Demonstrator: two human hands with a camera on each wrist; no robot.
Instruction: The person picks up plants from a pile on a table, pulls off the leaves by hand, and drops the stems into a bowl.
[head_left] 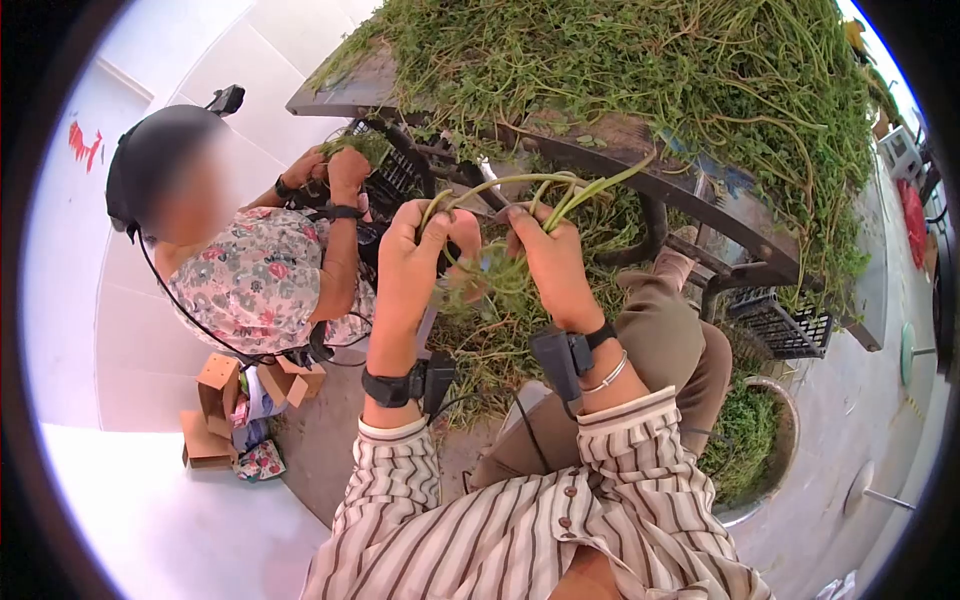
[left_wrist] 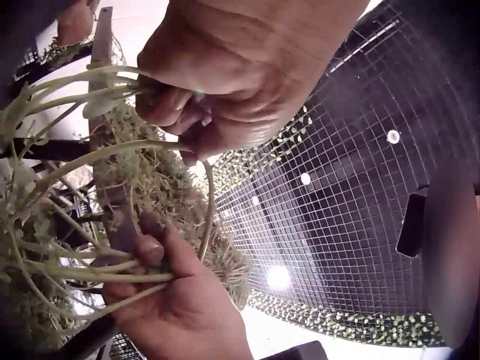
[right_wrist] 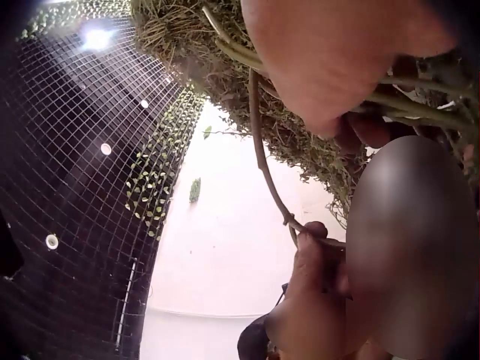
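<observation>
Bench: a worktop (head_left: 345,90) with its near edge running from the left corner down to the right corner.
Heap on the bench: tangled green plants (head_left: 640,70), spilling over the near edge and the right corner.
Neighbour: a person in a floral top (head_left: 260,270), off the bench's left corner, both hands at some greens.
Lower pile: more greens (head_left: 490,360), below the near edge.
Tub: a round container (head_left: 792,430) with greens in it, below the bench's right corner.
Crate: black plastic (head_left: 785,325), under that same corner.
Cartons: opened cardboard boxes (head_left: 217,388), on the floor behind the neighbour.
Left hand: (head_left: 405,275) fingers curled in, gripping stems near the thumb.
Right hand: (head_left: 557,265) closed around several stems, thumb over them.
Stems: long, green (head_left: 600,188), arching between both hands before the bench's near edge, ends jutting past the right hand.
</observation>
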